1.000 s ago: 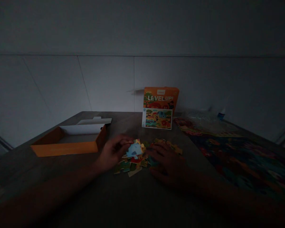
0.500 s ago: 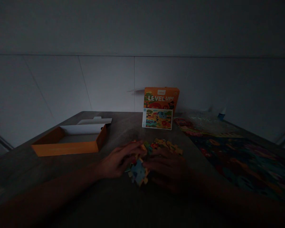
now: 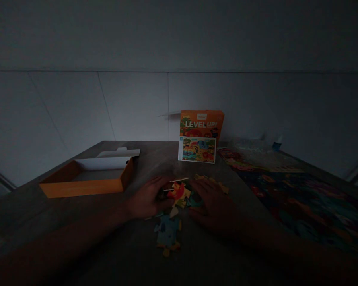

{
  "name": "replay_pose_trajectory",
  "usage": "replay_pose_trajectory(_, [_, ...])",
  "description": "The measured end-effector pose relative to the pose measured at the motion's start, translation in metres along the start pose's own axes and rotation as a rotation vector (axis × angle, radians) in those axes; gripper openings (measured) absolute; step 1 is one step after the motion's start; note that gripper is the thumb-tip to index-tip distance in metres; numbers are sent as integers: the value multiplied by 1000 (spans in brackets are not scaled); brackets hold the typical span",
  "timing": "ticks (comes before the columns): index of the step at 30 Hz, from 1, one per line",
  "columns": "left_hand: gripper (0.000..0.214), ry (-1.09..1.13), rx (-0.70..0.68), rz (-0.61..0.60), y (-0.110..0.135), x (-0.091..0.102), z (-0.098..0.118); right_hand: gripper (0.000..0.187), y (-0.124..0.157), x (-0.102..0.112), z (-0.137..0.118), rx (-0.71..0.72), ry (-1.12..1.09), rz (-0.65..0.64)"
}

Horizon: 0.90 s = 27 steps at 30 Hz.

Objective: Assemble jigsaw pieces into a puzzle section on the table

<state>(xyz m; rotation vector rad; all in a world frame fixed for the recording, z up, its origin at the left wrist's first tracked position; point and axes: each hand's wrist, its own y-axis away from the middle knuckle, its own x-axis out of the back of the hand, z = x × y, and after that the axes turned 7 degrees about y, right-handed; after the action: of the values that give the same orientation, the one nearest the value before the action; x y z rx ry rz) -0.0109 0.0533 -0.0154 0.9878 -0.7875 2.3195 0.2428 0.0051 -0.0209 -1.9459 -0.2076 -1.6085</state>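
Observation:
The scene is very dark. A heap of colourful puzzle pieces (image 3: 183, 194) lies on the grey table (image 3: 107, 246) in front of me. My left hand (image 3: 147, 200) rests at the heap's left side, fingers curled onto a red and orange piece (image 3: 176, 191). Flat on the heap's right side lies my right hand (image 3: 213, 204), with its fingers spread over the pieces. A blue joined chunk of pieces (image 3: 168, 234) lies on the table just below both hands, apart from them.
An open orange box tray (image 3: 83, 183) sits at the left. The orange puzzle box (image 3: 201, 124) stands against the wall, a picture card (image 3: 197, 149) leaning on it. A large assembled puzzle (image 3: 304, 198) covers the right side, with a small bottle (image 3: 277, 143) behind.
The blue chunk, held up in my left hand a second ago, moved down and now lies on the table below the hands. My left hand went back to the heap.

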Motion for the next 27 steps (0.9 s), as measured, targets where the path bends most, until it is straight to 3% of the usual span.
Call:
replay_pose_trajectory(3, [44,111,81,75,-1,-1,-2,69,-2,0,3,-6,-17,-49])
replay_pose_trajectory(11, [30,176,190,188,-4,3,-17,44,-3,-2,4,57,-32,21])
replay_pose_trajectory(16, [27,143,132,282,-3,3,-21,54,-1,-5,4,8,-23,52])
replay_pose_trajectory(22, [51,53,45,171,-1,1,-12,50,0,-2,4,91,-52,90])
replay_pose_trajectory(27, [36,6,51,162,-1,0,-14,41,2,0,3,181,-60,90])
